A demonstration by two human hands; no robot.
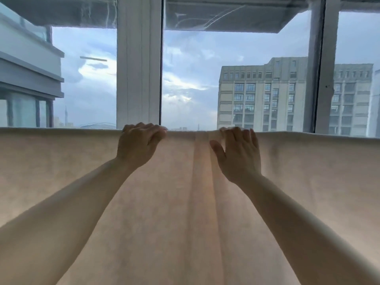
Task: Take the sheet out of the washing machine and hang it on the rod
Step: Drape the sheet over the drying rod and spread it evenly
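1. Sheet point(82, 171) is already out of the washer and draped over the rod. The rod itself is hidden under the fold, so I only know it's there bc the top edge runs dead straight left to right, just under the window frame point(138, 79). Cloth hangs down toward the person and fills the whole lower half of the view.
2. Left hand point(137, 144) is up at the top edge, just left of the bunched strip point(202, 161) in the middle. Fingers curl over the fold, and it looks like they've got hold of the cloth there, tho the fingertips go over the back so can't be 100% sure.
3. Right hand point(239, 155) sits just right of that same strip. Fingers are mostly straight and lying flat on the cloth, thumb spread out to the side. It's pressing/smoothing, not holding anything.
4. What matters for the next move imo: the long axis of the sheet runs along the rod, sideways. The leftover pleats sit between the two hands, about equally near both. So the fix is prob sliding each hand outward along the top edge, away from the strip.
5. Looks nearly done, just needs evening out.
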